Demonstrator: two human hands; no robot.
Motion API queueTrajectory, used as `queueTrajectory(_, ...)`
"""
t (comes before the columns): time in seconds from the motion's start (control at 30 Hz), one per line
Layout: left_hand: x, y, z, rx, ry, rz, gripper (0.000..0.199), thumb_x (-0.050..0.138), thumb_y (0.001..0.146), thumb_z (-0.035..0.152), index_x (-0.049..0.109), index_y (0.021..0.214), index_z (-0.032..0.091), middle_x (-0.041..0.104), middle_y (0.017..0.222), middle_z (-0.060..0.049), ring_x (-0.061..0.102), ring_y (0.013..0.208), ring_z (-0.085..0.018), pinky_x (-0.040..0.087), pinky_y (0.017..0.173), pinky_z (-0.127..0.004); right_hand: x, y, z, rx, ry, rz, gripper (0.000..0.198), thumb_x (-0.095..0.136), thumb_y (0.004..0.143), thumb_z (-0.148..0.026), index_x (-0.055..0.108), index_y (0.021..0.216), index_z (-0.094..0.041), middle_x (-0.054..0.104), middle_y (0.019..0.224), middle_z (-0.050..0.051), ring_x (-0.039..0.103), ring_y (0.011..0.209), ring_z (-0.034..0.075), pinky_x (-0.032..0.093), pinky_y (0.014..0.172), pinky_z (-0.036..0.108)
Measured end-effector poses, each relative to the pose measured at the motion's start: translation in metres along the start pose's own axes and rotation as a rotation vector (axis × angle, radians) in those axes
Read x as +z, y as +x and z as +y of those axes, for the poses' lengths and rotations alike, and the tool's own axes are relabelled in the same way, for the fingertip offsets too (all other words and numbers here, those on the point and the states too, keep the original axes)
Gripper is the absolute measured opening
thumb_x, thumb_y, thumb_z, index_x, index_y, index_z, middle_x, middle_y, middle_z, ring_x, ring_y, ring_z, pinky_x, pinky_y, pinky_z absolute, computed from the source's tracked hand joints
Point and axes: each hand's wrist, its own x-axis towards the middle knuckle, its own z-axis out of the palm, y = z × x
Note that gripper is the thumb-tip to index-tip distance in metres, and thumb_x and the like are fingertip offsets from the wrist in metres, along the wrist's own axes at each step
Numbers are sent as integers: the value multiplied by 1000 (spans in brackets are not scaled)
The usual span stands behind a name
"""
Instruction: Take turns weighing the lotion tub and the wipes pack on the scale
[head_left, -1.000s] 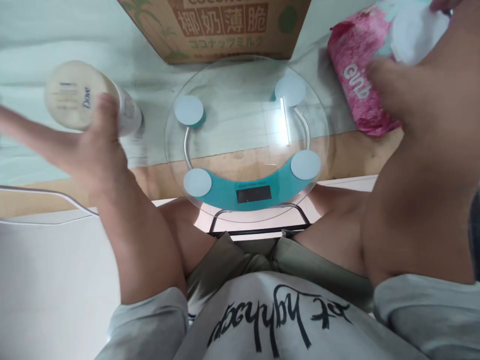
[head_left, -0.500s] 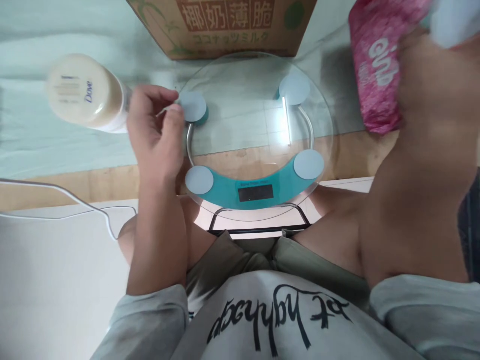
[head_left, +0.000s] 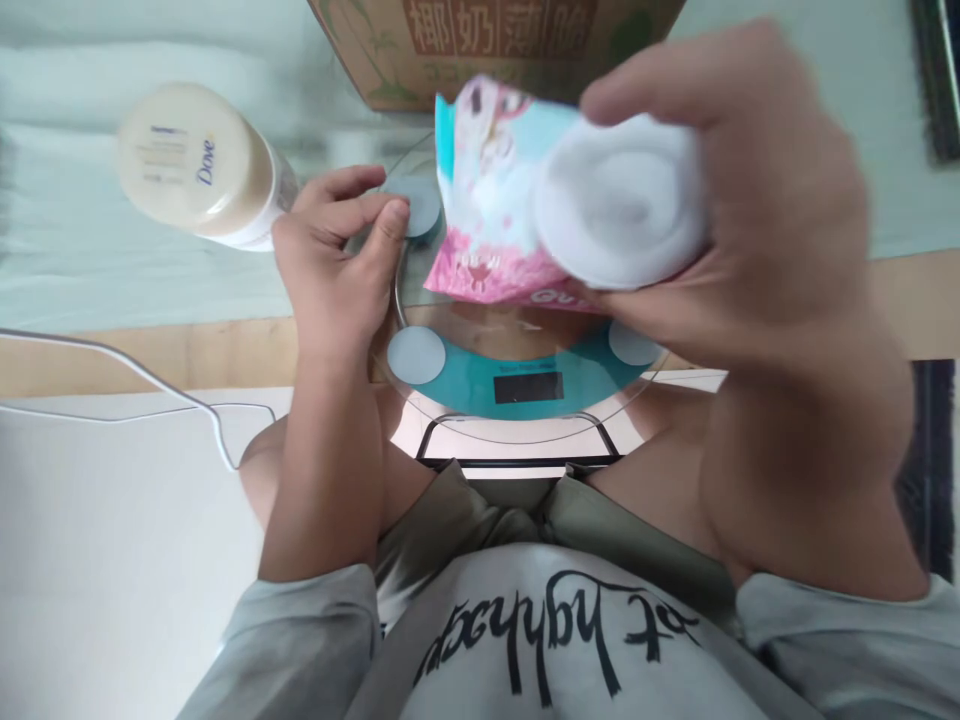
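My right hand (head_left: pixel 787 200), smeared by motion, grips a soft pink and light-blue pack (head_left: pixel 491 180) at its right end. A white oval lid-like piece (head_left: pixel 622 205) shows there, between thumb and fingers. The pack hides much of the round glass bathroom scale (head_left: pixel 469 375), whose dark display (head_left: pixel 528 387) faces me. At the scale's left rim, my left hand (head_left: pixel 337 260) has thumb and forefinger pressed together beside a round pad (head_left: pixel 420 205). Whether anything is between those fingertips I cannot make out.
Left of my left hand stands a cream Dove bottle (head_left: pixel 187 160). A brown cardboard box (head_left: pixel 390 75) sits behind the scale. White cables (head_left: pixel 142 370) run along the left, and a dark-edged object (head_left: pixel 937 80) lies at the far right.
My right hand has carried the pink pack from the right side to over the scale, turning its light-blue face into view. My left hand keeps its place at the scale's rim.
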Motion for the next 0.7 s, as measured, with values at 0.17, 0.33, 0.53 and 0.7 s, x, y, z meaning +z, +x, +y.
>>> queueTrajectory(0.17,-9,-2,6,-94,-82,-38,108,46,87,108,81,137,19,79,138,-9,72,139,-31,58,127,-53,6,8,15,-17,74,-19,68,60,108,-62,54,166,-27,53,163,3,55,157,16,48,140,35)
queueTrajectory(0.33,-18,-7,32,102,-172,-112,74,52,106,84,63,162,35,64,166,4,56,162,-25,46,142,-47,30,-2,46,227,354,242,76,52,105,-80,70,143,-16,66,137,10,65,126,15,54,112,31)
queueTrajectory(0.53,1,5,39,199,-255,-425,109,60,85,105,41,173,44,35,186,10,26,180,-29,26,154,-45,47,-1,54,320,478,110,85,47,100,-90,67,144,-21,66,136,8,63,116,14,53,107,29)
queueTrajectory(0.7,9,1,66,224,-227,-400,81,63,97,89,54,164,43,56,170,-3,53,163,-31,42,143,-51,44,2,53,314,494,85,86,44,101,-92,62,148,-23,61,147,7,62,131,15,51,121,30)
